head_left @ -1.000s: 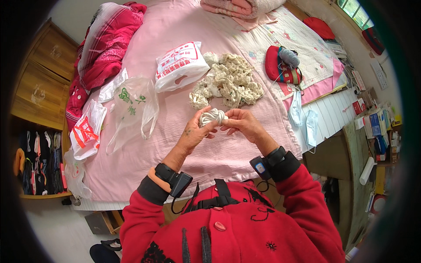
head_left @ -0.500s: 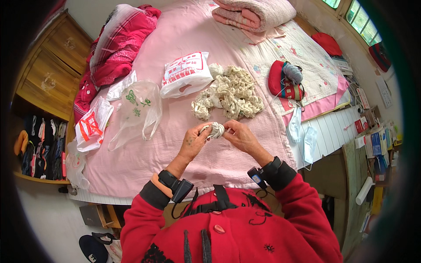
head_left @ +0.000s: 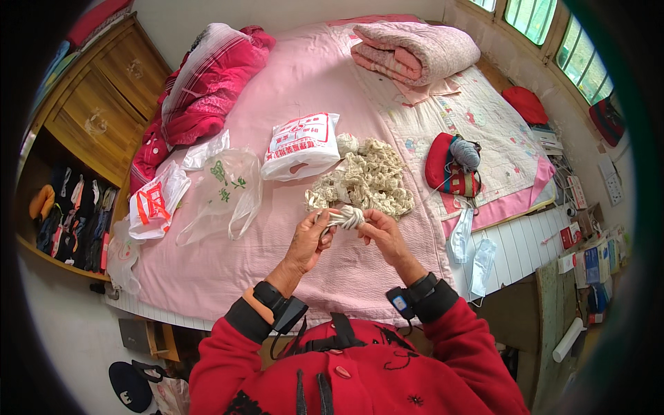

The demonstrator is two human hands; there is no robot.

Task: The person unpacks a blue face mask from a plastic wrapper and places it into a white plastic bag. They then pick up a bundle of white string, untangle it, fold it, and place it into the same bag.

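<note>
At the far left you have a brown wooden cabinet [head_left: 90, 117], and in its open lower shelf some clothes [head_left: 72, 218] are hanging. Next to it, on the pink bed sheet [head_left: 207, 270], a red and striped padded blanket [head_left: 204, 86] is piled up. Below that pile lie a white plastic bag with red print [head_left: 155, 204] and a clear plastic bag with green print [head_left: 225, 190], just beside each other. A little more to the right, a white filled bag with red print [head_left: 301, 145] rests on the sheet, touching the heap of cream crocheted yarn pieces [head_left: 366, 180].

Your left hand [head_left: 310, 242] is raised above the bed, in front of your red jacket [head_left: 360, 377]. Its fingers are closed around a small bundle of cream yarn [head_left: 344, 217], which sits between your two hands, just below the cream heap. Your right hand [head_left: 382, 236] grips the same bundle from the other side with the fingertips. Both wrists carry a black strap with a small device.

Further right, a red cloth pouch with a grey yarn ball [head_left: 456, 162] lies on the patterned quilt [head_left: 477, 124]. A folded pink and grey duvet [head_left: 415, 48] is at the top of the bed. Two light blue face masks [head_left: 474, 249] hang over the bed edge, and beyond them is a cluttered side table with boxes [head_left: 588, 256].
</note>
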